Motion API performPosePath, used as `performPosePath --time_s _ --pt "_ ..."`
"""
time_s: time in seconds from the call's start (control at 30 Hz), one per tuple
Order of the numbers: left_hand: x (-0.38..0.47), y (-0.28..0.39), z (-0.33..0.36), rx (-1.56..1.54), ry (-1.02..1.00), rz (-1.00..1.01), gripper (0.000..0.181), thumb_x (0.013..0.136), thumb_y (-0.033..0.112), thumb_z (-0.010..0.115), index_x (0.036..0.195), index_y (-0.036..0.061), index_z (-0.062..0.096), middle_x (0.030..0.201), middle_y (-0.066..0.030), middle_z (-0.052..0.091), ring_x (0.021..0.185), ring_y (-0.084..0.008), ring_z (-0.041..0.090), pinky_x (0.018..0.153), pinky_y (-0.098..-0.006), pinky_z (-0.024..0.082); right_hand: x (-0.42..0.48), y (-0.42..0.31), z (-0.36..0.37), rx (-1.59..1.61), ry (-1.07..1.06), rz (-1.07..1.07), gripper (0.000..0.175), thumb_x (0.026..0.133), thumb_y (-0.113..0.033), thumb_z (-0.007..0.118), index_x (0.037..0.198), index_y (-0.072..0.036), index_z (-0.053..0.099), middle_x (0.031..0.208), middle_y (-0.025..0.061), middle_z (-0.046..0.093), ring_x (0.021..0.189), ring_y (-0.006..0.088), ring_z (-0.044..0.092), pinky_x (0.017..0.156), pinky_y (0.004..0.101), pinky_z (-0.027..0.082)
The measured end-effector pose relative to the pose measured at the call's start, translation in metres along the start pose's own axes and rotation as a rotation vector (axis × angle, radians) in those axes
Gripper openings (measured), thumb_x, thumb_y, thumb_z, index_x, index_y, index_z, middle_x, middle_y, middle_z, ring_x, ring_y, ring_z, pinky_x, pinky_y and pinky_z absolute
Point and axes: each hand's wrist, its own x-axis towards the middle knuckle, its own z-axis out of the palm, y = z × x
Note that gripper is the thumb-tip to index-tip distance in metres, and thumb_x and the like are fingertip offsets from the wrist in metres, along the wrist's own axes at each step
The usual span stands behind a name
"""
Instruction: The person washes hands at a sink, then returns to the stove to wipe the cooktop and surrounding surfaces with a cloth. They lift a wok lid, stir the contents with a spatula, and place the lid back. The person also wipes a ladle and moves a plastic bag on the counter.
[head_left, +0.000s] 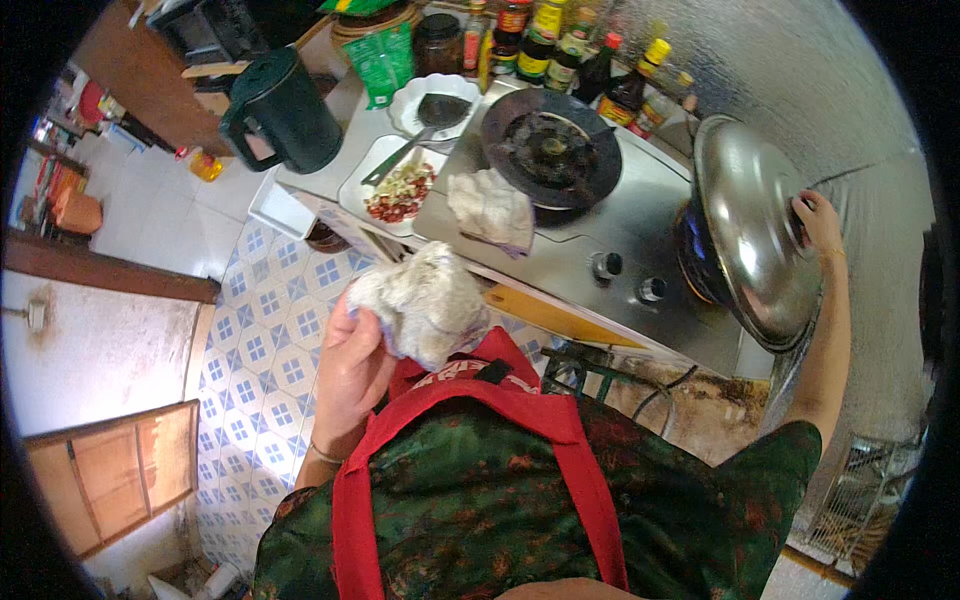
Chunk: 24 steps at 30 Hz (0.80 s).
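My left hand (352, 360) grips a crumpled off-white cloth (435, 307) in front of my red apron. At the far right my right hand (819, 217) holds the knob of a large domed metal lid (750, 232). The lid is tilted, and under its left edge shows a dark pan with blue flame beside it. Between my hands lies the steel gas cooktop (637, 195) with two control knobs. A second folded cloth (491, 210) rests on the cooktop's near left part, by the black burner (555, 150).
Left of the cooktop are a white plate (352, 202) of chopped red and pale food, a scalloped dish (401, 101) with a ladle, and a dark kettle (285, 112). Sauce bottles (536, 45) line the back. A foil-like wall covering (840, 82) stands at right.
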Motion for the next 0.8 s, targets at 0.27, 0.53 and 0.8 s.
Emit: performPosePath --time_s 0.27,0.53,0.8 --pt "0.038 0.032 -0.051 -0.126 -0.008 -0.068 0.040 0.096 0.020 0.050 0.131 0.0007 0.043 0.129 -0.0118 0.053 0.121 -0.0248 0.050 0.104 -0.0412 0.037 -0.155 -0.227 0.012 0.615 0.377 -0.253 0.032 0.092 -0.031 0.059 0.111 -0.007 0.066 0.085 -0.0006 0.065 0.064 0.0053 0.052 0.054 0.0208 0.040" --pt "0.104 0.110 -0.150 0.316 -0.098 -0.315 0.036 0.098 0.020 0.048 0.128 0.0004 0.047 0.126 -0.0111 0.055 0.118 -0.0202 0.050 0.100 -0.0346 0.039 -0.260 -0.489 0.231 1.234 -0.486 -0.534 0.036 0.087 -0.012 0.061 0.121 -0.001 0.055 0.089 0.0049 0.065 0.077 0.0147 0.061 0.070 0.0281 0.051" --pt "0.225 0.175 -0.220 1.404 0.300 0.569 0.040 0.079 0.004 0.068 0.115 -0.0020 0.053 0.100 -0.0153 0.062 0.092 -0.0273 0.060 0.085 -0.0323 0.045 -0.130 -0.584 0.257 0.692 -0.201 -0.482 0.048 0.080 -0.013 0.063 0.123 0.001 0.047 0.098 0.0216 0.064 0.093 0.0312 0.065 0.080 0.0364 0.050"
